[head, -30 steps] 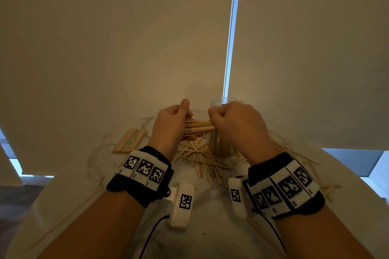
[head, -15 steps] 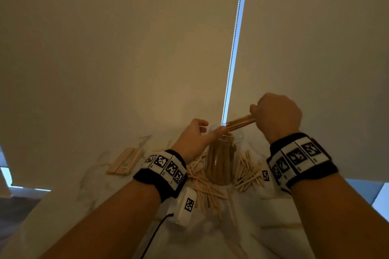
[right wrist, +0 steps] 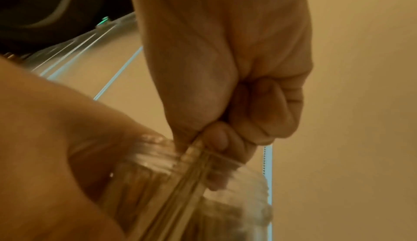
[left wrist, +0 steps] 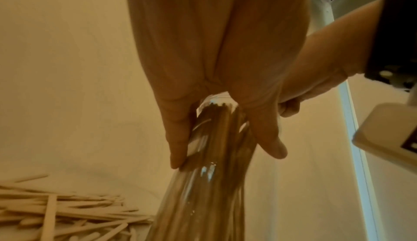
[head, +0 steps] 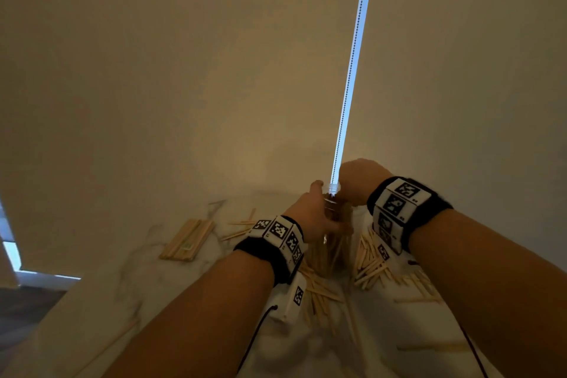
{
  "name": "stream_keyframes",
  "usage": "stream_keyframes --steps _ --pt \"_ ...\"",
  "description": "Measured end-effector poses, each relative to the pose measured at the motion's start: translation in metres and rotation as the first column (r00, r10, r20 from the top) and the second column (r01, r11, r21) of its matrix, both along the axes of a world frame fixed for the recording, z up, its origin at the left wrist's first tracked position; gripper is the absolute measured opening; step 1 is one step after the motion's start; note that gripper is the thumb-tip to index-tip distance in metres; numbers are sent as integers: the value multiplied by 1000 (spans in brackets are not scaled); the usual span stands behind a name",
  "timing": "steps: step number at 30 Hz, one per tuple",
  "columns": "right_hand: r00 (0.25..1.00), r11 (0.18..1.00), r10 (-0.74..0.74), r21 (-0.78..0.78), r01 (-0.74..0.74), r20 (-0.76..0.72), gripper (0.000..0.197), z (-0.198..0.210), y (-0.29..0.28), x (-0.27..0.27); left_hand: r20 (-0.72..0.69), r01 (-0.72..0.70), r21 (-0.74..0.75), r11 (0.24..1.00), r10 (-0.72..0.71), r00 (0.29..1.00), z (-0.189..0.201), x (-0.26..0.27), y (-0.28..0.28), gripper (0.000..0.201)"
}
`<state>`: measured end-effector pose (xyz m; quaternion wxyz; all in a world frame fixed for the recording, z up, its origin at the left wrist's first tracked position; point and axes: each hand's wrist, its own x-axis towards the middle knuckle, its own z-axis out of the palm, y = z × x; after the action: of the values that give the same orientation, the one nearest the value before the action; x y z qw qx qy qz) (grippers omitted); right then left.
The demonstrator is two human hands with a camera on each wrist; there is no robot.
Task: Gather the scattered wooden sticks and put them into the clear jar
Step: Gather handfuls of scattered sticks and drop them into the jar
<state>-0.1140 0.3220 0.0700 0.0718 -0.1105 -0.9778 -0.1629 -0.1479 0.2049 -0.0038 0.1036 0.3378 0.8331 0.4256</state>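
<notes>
Right hand [right wrist: 228, 77] fingers curled tight around a small bundle of wooden sticks [right wrist: 192, 164], bundle's lower ends already inside the mouth of the clear jar [right wrist: 180, 182], top end hidden in the fist. Left hand [left wrist: 216, 52] wraps the jar's upper body just below the threaded neck, thumb one side, fingers [left wrist: 178, 138] the other, holding it upright on the table. Jar is packed with standing sticks nearly up to the rim, seen through the plastic in the left wrist view.

In the head view the right hand [head: 357, 181] sits directly over the jar [head: 329, 242] opening, the left hand [head: 313, 215] beside and lower on it. Jar stands mid-table on a white marbled tabletop [head: 138, 279]. Loose sticks [head: 372, 267] heaped on the table just right of the jar base, more scattered in front of it under the left wrist. A neat flat stack of sticks [head: 187, 239] lies well apart to the left. Both wrists wear black bands with marker tags. Beige roller blinds behind, bead chain [head: 352, 64] hanging down the gap
</notes>
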Motion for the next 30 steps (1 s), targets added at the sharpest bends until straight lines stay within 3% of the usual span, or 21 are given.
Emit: stream_keyframes --steps 5,9,13,18,20,22,24,26,30 --pt "988 989 -65 -144 45 -141 27 17 10 2 13 5 -1 1000 -5 1000 -1 -4 -2 119" --pt "999 973 -25 -228 31 28 35 20 4 -1 11 5 9 1000 -6 1000 -2 -4 -3 116" --pt "998 989 64 -133 -67 -22 23 13 -5 2 30 15 19 1000 -16 999 -3 -5 -3 117" --pt "993 967 70 -249 -45 93 28 -1 -14 -1 5 10 2 1000 -10 1000 -6 -8 -2 120" --pt "997 948 72 -313 -62 20 26 -2 -10 -4 -3 6 -6 1000 -6 1000 -7 -9 -1 118" --pt "989 934 41 -347 -89 -145 21 -2 -3 -7 2 5 -8 1000 -5 1000 -6 -10 -1 117" --pt "977 946 -10 -320 -60 -212 29 -1 5 -9 0 5 -4 1000 -5 1000 -5 -9 -2 117" --pt "987 975 -43 -221 8 -154 43 -2 7 -10 3 13 6 1000 -13 1000 -4 -8 -3 116" --pt "987 992 39 -115 -57 -157 39 -20 3 -10 33 44 50 998 -46 998 -5 -7 -3 113"
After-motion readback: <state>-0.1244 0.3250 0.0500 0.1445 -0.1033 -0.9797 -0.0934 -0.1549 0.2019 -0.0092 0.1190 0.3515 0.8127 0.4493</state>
